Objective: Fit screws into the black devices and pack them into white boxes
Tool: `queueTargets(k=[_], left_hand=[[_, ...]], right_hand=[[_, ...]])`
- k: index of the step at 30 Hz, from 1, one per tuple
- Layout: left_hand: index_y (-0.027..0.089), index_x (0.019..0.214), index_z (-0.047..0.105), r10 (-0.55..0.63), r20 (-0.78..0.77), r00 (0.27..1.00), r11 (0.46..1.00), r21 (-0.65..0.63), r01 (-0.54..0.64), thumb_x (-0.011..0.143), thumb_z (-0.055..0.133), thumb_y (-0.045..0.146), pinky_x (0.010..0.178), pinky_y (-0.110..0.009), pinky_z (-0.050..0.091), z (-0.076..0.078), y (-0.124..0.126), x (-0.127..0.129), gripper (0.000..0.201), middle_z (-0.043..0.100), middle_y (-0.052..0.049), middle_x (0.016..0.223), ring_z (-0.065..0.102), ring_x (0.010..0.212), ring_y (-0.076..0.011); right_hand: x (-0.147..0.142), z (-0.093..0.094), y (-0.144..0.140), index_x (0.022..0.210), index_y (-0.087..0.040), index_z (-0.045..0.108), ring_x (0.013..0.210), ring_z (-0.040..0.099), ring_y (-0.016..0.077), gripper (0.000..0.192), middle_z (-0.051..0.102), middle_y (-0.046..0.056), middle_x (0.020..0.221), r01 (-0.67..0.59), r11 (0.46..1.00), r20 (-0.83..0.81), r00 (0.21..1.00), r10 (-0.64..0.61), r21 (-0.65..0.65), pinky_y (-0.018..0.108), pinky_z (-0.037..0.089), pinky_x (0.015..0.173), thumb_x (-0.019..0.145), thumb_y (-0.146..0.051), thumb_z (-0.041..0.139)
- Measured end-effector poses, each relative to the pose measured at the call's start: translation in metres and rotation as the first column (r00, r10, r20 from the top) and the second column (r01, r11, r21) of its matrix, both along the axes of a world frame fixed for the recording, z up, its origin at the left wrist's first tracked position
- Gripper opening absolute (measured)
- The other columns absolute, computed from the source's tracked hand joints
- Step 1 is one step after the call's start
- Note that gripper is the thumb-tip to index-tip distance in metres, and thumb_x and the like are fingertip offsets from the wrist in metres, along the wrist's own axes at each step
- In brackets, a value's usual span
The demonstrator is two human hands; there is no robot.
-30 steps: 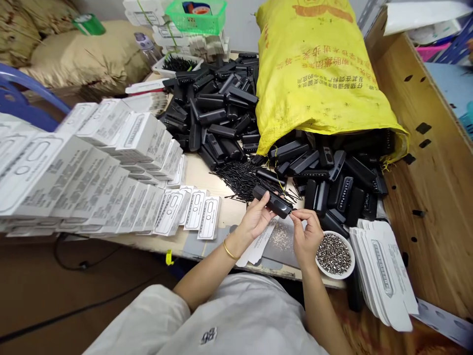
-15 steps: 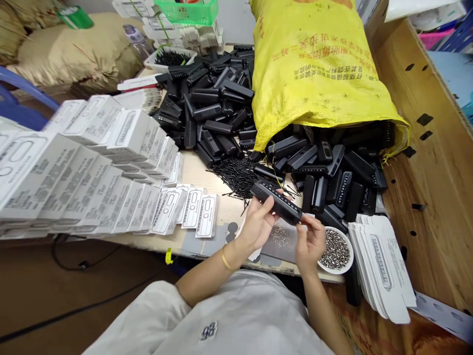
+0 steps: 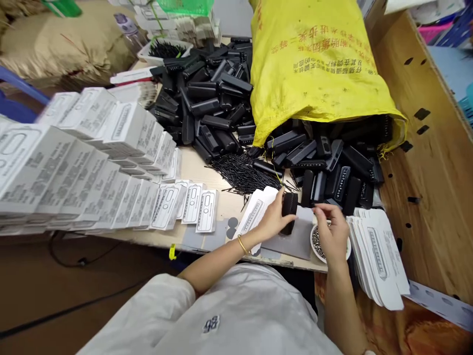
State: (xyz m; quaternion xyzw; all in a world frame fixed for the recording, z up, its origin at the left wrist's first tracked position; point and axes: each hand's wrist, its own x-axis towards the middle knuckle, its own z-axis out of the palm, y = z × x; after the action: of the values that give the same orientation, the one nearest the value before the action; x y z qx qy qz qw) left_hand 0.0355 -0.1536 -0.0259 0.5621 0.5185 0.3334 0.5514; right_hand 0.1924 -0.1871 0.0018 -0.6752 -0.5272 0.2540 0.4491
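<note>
Where hands (image 3: 273, 219) grip, black case (image 3: 289, 207) half-hidden.

Black ribbed case (image 3: 289, 211): you've got it stood on end, gripped in your left hand (image 3: 272, 220), its foot resting on the grey sheet (image 3: 295, 240). Dark plastic, fine ridges across the face that shows. It sits just left of the white bowl of small metal pieces (image 3: 317, 241). Your right hand (image 3: 332, 229) hovers over that bowl, fingers curled, apart from the case.

White garment (image 3: 236, 315), gold bangle (image 3: 242, 245) — left wrist
</note>
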Motion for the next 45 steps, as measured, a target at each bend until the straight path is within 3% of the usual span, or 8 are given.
queueTargets(k=[6,11,15,18,23,30,37,45], left_hand=[[0.026,0.148,0.029,0.088,-0.254,0.963,0.976,0.218,-0.032,0.073,0.065,0.01,0.116,-0.053,0.026,0.009,-0.035,-0.055,0.084,0.038,-0.015,0.145,0.032,0.141,-0.0315],[0.021,0.141,0.038,0.148,-0.22,0.964,0.989,0.045,-0.141,0.057,0.081,0.014,0.116,-0.058,0.021,-0.013,-0.031,-0.09,0.095,0.04,-0.019,0.146,0.029,0.142,-0.0381],[0.021,0.141,0.04,0.169,-0.17,0.971,0.982,0.115,-0.151,0.055,0.085,0.021,0.12,-0.054,0.01,0.0,-0.023,-0.088,0.097,0.029,-0.017,0.155,0.014,0.148,-0.0353],[0.023,0.134,0.05,0.039,0.143,0.989,0.998,-0.059,-0.031,0.071,0.078,0.038,0.117,-0.05,0.025,0.021,-0.023,-0.083,0.071,0.045,-0.015,0.145,0.036,0.14,-0.0319],[0.012,0.103,0.066,0.002,0.732,0.681,0.816,-0.395,0.423,0.079,0.059,0.065,0.076,-0.037,0.057,0.029,-0.033,-0.073,0.059,0.071,-0.015,0.091,0.071,0.078,-0.0234],[0.037,0.142,0.033,0.119,0.642,0.758,0.92,-0.359,0.159,0.082,0.069,0.042,0.074,-0.033,0.056,0.027,-0.029,-0.058,0.07,0.064,-0.007,0.12,0.07,0.08,-0.0182],[0.022,0.114,0.05,0.119,0.463,0.878,0.986,-0.156,-0.051,0.082,0.068,0.034,0.08,-0.025,0.049,0.009,-0.028,-0.048,0.038,0.06,-0.002,0.1,0.059,0.088,-0.0143],[0.027,0.151,0.001,0.165,0.478,0.863,0.948,-0.319,-0.004,0.08,0.07,0.034,0.077,-0.032,0.053,0.026,-0.031,-0.048,0.1,0.067,-0.006,0.101,0.065,0.078,-0.0167]], right_hand=[[-0.05,-0.024,0.029,0.096,-0.022,0.064,0.094,0.059,0.0258,0.013,0.067,0.008,0.099,-0.467,0.882,0.293,0.836,0.464,-0.065,0.041,0.048,0.083,0.084,-0.024,0.061],[-0.075,-0.048,0.056,0.099,-0.019,0.062,0.09,0.059,0.0264,0.031,0.061,0.009,0.097,-0.465,0.855,0.399,0.756,0.519,-0.231,0.041,0.046,0.079,0.072,-0.024,0.074],[-0.06,-0.032,0.073,0.07,-0.021,0.056,0.073,0.056,0.0175,0.014,0.058,-0.001,0.073,-0.56,0.79,0.256,0.749,0.611,-0.25,0.032,0.042,0.073,0.077,-0.024,0.068],[-0.042,-0.009,0.075,0.069,-0.022,0.054,0.076,0.056,0.0173,0.019,0.063,-0.001,0.073,-0.618,0.782,0.101,0.776,0.623,-0.073,0.034,0.041,0.077,0.083,-0.03,0.063],[-0.024,0.004,0.065,0.062,-0.023,0.049,0.076,0.057,0.0198,0.037,0.063,0.0,0.064,-0.697,0.706,-0.372,0.627,0.684,0.123,0.038,0.046,0.076,0.076,-0.05,0.07],[-0.061,-0.014,0.029,0.095,-0.023,0.065,0.096,0.06,0.0206,0.028,0.064,0.006,0.101,-0.217,0.975,-0.448,0.869,0.21,0.036,0.039,0.049,0.085,0.08,-0.046,0.065],[-0.082,-0.025,0.009,0.083,-0.021,0.062,0.109,0.056,0.0222,0.023,0.061,0.007,0.107,-0.171,0.985,-0.507,0.852,0.132,-0.031,0.041,0.044,0.097,0.086,-0.043,0.058],[-0.08,-0.012,0.022,0.075,-0.022,0.052,0.067,0.054,0.0142,0.032,0.055,-0.001,0.074,-0.21,0.978,-0.648,0.747,0.151,-0.014,0.028,0.048,0.063,0.083,-0.052,0.057]])
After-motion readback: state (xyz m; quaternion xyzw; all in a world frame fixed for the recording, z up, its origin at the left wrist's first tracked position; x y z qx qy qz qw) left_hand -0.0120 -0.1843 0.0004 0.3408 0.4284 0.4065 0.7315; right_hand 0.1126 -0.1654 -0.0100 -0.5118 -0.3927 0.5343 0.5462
